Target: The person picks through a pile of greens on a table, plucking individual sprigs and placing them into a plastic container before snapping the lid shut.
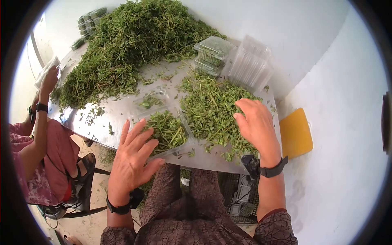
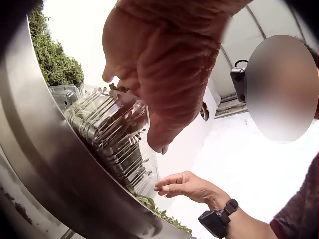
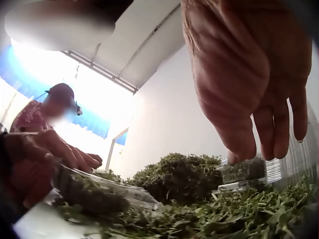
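Note:
A clear plastic clamshell box (image 1: 185,141) lies unfolded at the table's front edge, its base filled with leafy green sprigs (image 1: 167,130) and a few leaves in its lid. My left hand (image 1: 134,161) hovers at the box's left side, fingers spread and straight; in the right wrist view it overlaps the rim. Over a loose heap of cut greens (image 1: 214,108) to the right of the box is my right hand (image 1: 257,124), its fingers loosely bent and holding nothing. The right wrist view shows those fingers (image 3: 273,132) pointing down above the leaves.
Behind the loose heap stand closed filled boxes (image 1: 214,51) and a stack of empty clear boxes (image 1: 249,63). A large mound of greens (image 1: 139,36) covers the table's back. Another person (image 1: 36,159) sits at left. A yellow board (image 1: 297,132) leans by the right wall; a black crate (image 1: 241,196) is below.

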The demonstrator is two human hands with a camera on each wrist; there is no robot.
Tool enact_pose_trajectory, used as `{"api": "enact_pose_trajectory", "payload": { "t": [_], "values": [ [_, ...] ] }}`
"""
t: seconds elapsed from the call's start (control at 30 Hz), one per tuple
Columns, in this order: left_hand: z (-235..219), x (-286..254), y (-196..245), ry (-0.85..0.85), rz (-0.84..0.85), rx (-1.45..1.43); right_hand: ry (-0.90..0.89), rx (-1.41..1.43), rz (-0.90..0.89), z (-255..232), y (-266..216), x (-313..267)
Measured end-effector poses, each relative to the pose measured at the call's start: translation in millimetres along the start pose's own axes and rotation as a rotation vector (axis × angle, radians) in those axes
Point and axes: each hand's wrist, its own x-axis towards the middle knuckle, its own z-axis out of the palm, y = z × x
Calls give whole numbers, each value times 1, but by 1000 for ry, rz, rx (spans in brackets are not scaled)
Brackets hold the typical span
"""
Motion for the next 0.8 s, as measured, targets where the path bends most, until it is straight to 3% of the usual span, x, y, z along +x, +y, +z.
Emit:
{"api": "enact_pose_trajectory", "payload": {
  "t": [0.13, 0.2, 0.33, 0.4, 0.53, 0.6, 0.73, 0.8],
  "values": [
    [0, -3, -6, 36, -42, 2, -74, -88, 26, 8, 11, 21],
    [1, -4, -7, 41, -54, -4, -257, -87, 175, 13, 13, 32],
    [2, -5, -7, 40, -59, -25, -340, -134, 206, 27, 16, 40],
    [3, -5, -8, 42, -54, -26, -233, -200, 57, 40, 26, 36],
    [5, -7, -8, 45, -50, -26, -228, -310, 13, 44, 37, 34],
    [6, -8, -7, 50, -52, -26, -67, -176, 117, 31, 34, 32],
    [8, -11, -7, 60, -47, -25, 97, -96, 90, 2, 28, 27],
    [9, -11, -6, 59, -49, -27, 204, 279, 285, -4, 24, 20]
  ]
}}
